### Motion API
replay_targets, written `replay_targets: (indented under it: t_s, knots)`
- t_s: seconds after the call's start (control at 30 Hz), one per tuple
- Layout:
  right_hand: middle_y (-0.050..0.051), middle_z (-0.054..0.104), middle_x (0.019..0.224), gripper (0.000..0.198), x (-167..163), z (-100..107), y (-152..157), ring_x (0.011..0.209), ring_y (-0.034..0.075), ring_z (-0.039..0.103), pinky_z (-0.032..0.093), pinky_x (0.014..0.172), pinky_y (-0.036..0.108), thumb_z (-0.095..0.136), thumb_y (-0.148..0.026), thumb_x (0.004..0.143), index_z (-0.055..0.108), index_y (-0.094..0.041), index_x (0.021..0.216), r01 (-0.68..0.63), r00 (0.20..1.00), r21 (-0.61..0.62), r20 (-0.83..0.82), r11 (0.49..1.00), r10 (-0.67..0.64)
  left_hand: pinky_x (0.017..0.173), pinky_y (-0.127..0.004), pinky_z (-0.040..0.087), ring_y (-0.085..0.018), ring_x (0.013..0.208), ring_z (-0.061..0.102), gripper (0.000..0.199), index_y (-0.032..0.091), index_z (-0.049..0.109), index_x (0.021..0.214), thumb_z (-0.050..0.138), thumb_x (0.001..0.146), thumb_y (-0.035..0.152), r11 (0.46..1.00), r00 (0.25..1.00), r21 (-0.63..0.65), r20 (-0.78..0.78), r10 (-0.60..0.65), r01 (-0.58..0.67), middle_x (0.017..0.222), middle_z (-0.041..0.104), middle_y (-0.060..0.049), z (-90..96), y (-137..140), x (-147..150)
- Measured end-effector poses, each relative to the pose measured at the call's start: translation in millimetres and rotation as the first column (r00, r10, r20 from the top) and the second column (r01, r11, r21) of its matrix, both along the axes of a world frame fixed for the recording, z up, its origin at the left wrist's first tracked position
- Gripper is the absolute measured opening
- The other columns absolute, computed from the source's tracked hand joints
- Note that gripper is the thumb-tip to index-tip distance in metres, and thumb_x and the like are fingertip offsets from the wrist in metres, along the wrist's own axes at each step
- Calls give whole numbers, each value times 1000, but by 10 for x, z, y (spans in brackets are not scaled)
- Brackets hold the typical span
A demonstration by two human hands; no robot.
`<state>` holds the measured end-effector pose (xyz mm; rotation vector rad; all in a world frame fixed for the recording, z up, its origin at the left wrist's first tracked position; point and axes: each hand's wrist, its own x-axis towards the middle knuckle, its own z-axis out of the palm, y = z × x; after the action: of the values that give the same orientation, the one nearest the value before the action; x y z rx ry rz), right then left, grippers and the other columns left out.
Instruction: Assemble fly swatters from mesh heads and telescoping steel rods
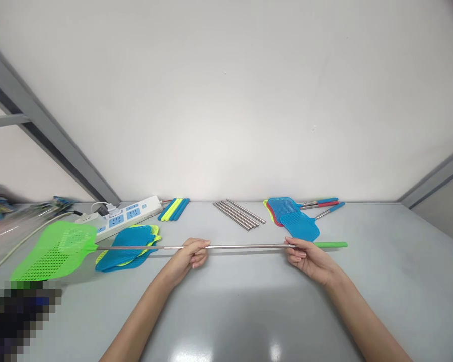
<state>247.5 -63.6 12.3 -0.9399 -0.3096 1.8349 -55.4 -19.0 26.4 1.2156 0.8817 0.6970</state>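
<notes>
One green swatter (234,247) extends beyond both gripping hands (194,253) (310,260).

The left hand (195,253) and right hand (310,260) hide stretches of the metal rod (245,247), while pixel blocks obscure a dark shape (13,322) lower left.

Small workshop / assembly stn, prob. Grey bench (226,317) vs. plain white wall (226,100); grey frame (49,125) at L. Parts grouped by type along back: handles (174,209), metal rods (232,216), mesh heads (130,239) nearer L; whole swatters (302,231) stacked R. Green swatter (245,247) held above bench. Pwr strip (134,211) w/ plugs in. Far L: bagged stuff (26,216), blurred.
</notes>
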Motion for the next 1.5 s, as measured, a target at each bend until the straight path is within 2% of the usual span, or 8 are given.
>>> replay_targets:
  t_s: [0.57,0.8,1.2,1.3,1.5]
  knots:
    - [-6,33,49,6,26,2,-5,40,3,27,30,37,15,60,-11,69,55,-13,66,4,1000,27,-16,1000,-3,44,-24,18,-6,38,22,41,19,20,44,44,77,28,1000,998,-5,-59,5,-6,39,16,8,69,34,-133]
    - [-6,34,48,9,83,-22,21,38,2,27,28,36,17,63,-13,66,54,-12,64,28,999,50,26,998,-29,44,-23,22,-6,38,21,42,19,18,45,43,77,30,1000,998,-12,-52,28,-29,40,13,8,23,61,-238]
    - [-7,33,44,20,-21,4,-6,40,4,24,27,40,20,63,-21,67,48,-16,56,89,991,131,87,987,-101,44,-24,24,-7,37,23,42,20,18,45,39,79,31,998,1000,-59,-4,7,-7,39,13,9,-36,50,-158]
    - [-7,31,44,24,-21,35,-22,40,5,23,27,41,22,64,-23,67,44,-17,54,96,989,154,101,983,-112,45,-24,24,-7,38,24,41,20,20,45,39,80,33,998,1000,-61,4,-2,2,38,16,9,-22,28,-130]
    - [-6,34,47,21,-53,56,-31,42,6,26,28,42,22,62,-23,68,46,-18,55,145,983,160,87,977,-160,47,-24,28,-8,38,29,41,19,25,46,36,82,37,998,1000,-61,-3,-20,20,36,20,8,46,-32,-76]
